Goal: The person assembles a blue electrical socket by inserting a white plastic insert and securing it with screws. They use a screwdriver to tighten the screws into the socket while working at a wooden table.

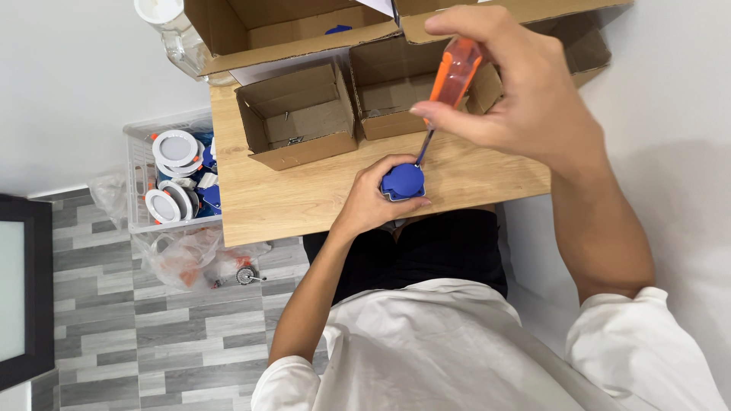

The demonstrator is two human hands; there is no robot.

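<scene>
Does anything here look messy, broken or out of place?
Nothing looks broken. The left hand steadies a blue round part on the wooden table while the right hand works an orange-handled screwdriver. Only oddity: crumpled plastic bags on the floor.

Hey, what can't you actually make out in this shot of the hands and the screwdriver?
Head view only:
- Screwdriver tip: too small, and hidden where it meets the blue part.
- Blue part's underside: covered by the left hand.
- Screwdriver handle top: wrapped by the right hand.
- Small cardboard box contents: too small to tell.
</scene>
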